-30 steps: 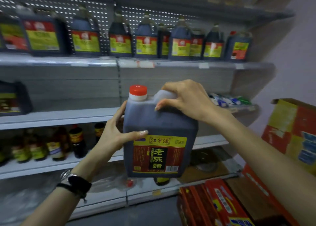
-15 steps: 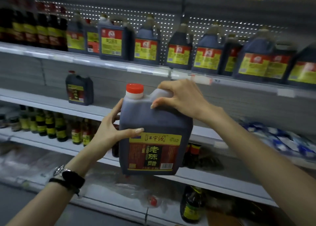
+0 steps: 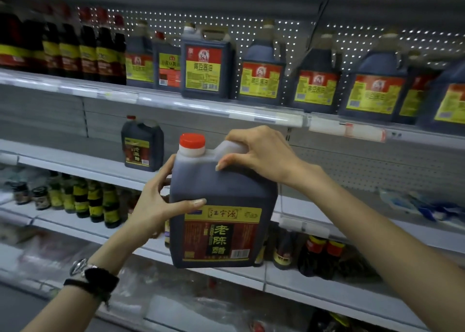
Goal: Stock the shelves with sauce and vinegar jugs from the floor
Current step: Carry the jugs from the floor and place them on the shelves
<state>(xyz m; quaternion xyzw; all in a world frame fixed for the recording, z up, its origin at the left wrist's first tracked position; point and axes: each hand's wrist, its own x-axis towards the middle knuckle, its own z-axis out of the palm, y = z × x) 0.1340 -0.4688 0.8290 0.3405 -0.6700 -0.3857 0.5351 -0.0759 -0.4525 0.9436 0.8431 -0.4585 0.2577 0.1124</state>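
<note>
While the dark, red-capped plastic vinegar jug hangs mid-frame, I grip its handle with the right hand and clasp its side with the left hand. Next, I judge: set it beside the matching jug on the grey metal shelf, centre-left.

Dim, cool bluish light throughout. Bright pinpoints glint across the perforated back panel up top, with pale glare on the price strip. Vinegar jug at centre is sharp, label legible. Small bottles at left and soy sauce jugs at far right are smeared by blur. Shelf edges bow toward the frame borders.
</note>
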